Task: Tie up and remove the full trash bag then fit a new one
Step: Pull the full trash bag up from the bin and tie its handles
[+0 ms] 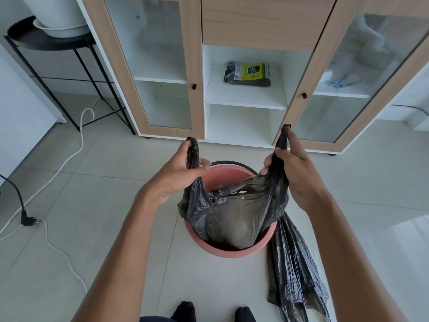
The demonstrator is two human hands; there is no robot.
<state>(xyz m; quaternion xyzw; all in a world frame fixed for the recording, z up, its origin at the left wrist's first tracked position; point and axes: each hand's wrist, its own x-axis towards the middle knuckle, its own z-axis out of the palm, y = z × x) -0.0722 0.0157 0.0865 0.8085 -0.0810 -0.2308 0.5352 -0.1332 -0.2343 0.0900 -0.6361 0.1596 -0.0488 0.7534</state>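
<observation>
- Both handles of the full black trash bag (234, 212) are pinched shut in left hand (178, 175) and right hand (294, 173) fingers, pulled apart for knotting.
- Spare bag (294, 270), probably the new one, is draped beside the pink bin (232, 251) below the right fingers.

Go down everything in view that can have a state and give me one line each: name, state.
Full trash bag: in the bin, untied, handles pulled apart.
Left hand: grip shut on the bag's left handle.
Right hand: grip shut on the bag's right handle.
Pink bin: upright on the floor.
Spare black bag: loose, draped from the bin's rim to the floor.
Cabinet doors: both swung open.
Bag pack: flat on the shelf.
Black plug: unplugged, on the floor.
</observation>
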